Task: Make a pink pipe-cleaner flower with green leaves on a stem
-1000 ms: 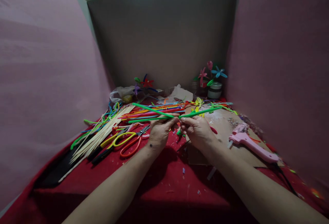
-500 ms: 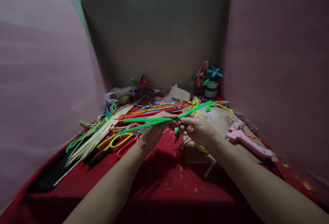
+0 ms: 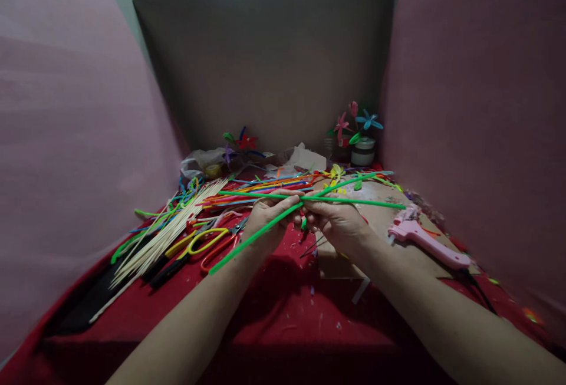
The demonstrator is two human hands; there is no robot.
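Dark red cloth lies below; fingers of left hand and right hand pinch crossed, fuzzy green pipe cleaners, seemingly joining them; a next twist would need firm hold.

Dim overall, paler on the left wall than on the right wall; falls into soft shadow on the bench between the arms. Looks stretched toward the edges.

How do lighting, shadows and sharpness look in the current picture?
Head view throughout: dim light, the back wall murky; a soft shadow on the red cloth below the left hand; green pipe cleaners fairly crisp; coloured scraps at lower right blurred.
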